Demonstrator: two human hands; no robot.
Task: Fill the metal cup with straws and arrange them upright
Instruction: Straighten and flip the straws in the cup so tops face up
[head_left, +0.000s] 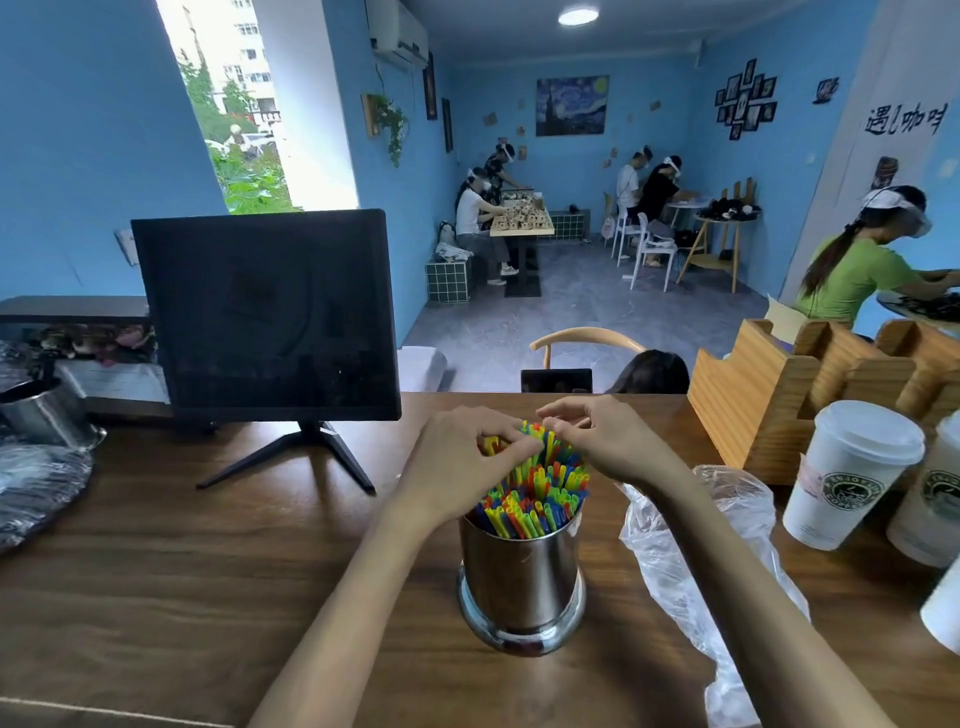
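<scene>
the straws (535, 493) packed in the metal cup (522, 577) on the surface (208, 571) are pinched at their far tips by the left hand (457, 462) and right hand (602, 441), fingers curled on them, so a careless tug could probably splay the bundle or tip the cup.

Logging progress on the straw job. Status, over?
Both hands, left and right, pinching straws. Metal cup full, straws roughly upright. Plastic bag beside cup.

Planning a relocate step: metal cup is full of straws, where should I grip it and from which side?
Grip the metal cup round its bare cylindrical wall, below the rim and above the flared base, coming in level from the side. The straws fill the mouth and both hands work above it, so a top approach looks blocked. The left side is probably better; a plastic bag lies to the right.
</scene>
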